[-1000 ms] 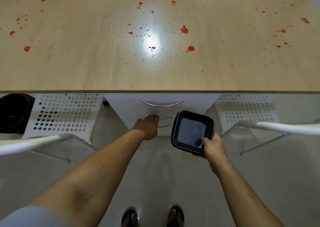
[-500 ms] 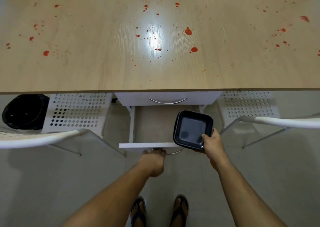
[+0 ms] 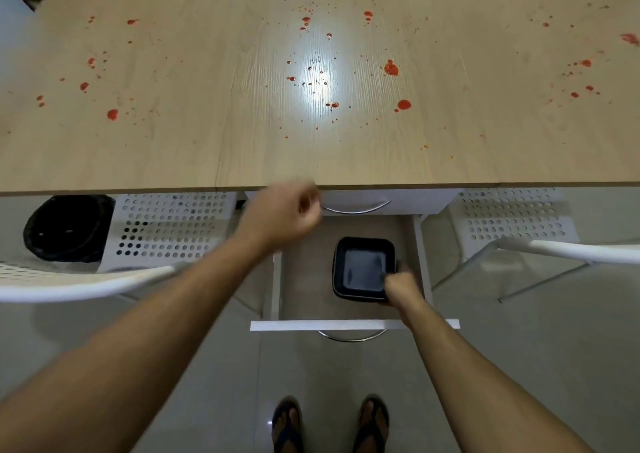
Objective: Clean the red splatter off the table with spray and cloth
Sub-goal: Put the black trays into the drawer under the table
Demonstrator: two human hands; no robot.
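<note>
While right hand point(image 3: 401, 284) pinches black tray point(image 3: 362, 269) in open drawer point(image 3: 304, 279), left hand point(image 3: 284, 210) hangs blurred, loosely curled, empty, near splattered counter point(image 3: 207, 148).

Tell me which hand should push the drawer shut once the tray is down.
Left, probably. The left hand hangs free above the open drawer, holding nothing. The right hand grips the black tray inside it.
</note>
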